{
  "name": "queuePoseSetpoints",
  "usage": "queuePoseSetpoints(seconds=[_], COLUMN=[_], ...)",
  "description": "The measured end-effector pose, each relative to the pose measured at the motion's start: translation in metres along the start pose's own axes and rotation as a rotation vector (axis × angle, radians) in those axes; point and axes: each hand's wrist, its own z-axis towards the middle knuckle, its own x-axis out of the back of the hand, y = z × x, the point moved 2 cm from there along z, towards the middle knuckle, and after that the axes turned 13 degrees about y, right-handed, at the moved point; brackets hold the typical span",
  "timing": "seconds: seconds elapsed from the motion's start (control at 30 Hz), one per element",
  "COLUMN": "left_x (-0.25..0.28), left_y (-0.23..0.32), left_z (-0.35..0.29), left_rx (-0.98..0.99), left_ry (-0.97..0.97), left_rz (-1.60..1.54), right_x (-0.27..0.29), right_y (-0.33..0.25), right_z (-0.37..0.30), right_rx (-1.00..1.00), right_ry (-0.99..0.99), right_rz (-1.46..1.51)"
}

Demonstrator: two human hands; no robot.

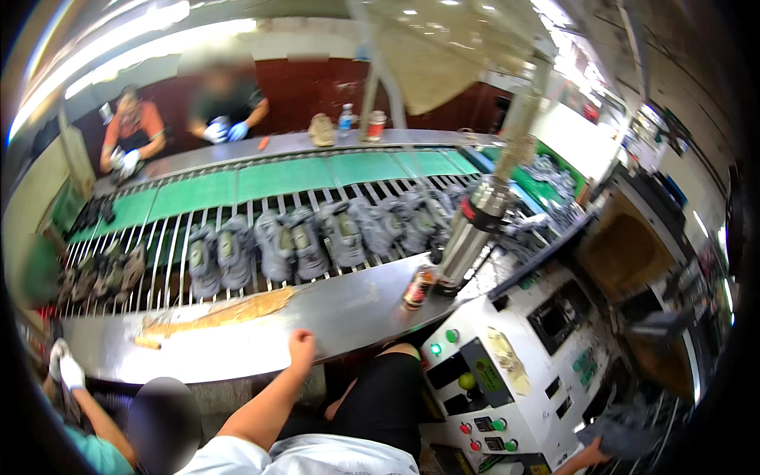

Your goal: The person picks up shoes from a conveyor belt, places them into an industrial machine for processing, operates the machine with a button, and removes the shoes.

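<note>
Resting the left hand [302, 347] clenched on the bench [261, 332] edge seemed steady, while the right hand [595, 454] gripped a grey shoe [625, 435] low beside the machine [522, 372].

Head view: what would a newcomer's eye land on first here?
Probably the row of grey shoes lined up in pairs on the slatted conveyor across the middle. Next, the white control panel with green and red buttons at lower right. The person's left hand rests on the edge of the steel counter, and their right hand holds a grey shoe low beside the panel.
</note>
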Motion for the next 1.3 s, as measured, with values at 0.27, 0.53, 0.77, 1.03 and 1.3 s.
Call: queuePoseSetpoints(seconds=[0.27,0.53,0.77,1.03,1.3], left_x=[-0.051,0.059,0.288,0.334,0.316], left_y=[0.152,0.182,0.11,0.111,0.072], left_z=[-0.179,-0.052,0.086,0.308,0.344], left_rx=[0.491,0.736,0.267,0.082,-0.203], left_ry=[-1.375,-0.986,0.017,0.332,0.363], left_rz=[-0.348,-1.284,-0.936,-0.529,-0.181], right_x=[-0.006,0.04,-0.127,-0.154,-0.127], right_y=[-0.016,-0.363,-0.185,-0.128,-0.182], right_z=[-0.14,-0.29,-0.332,-0.312,-0.321], right_rx=[-0.744,-0.554,0.588,0.526,0.794], right_ry=[-0.8,-2.114,-1.289,-1.221,-1.139], right_rz=[0.957,0.999,0.45,0.13,0.281])
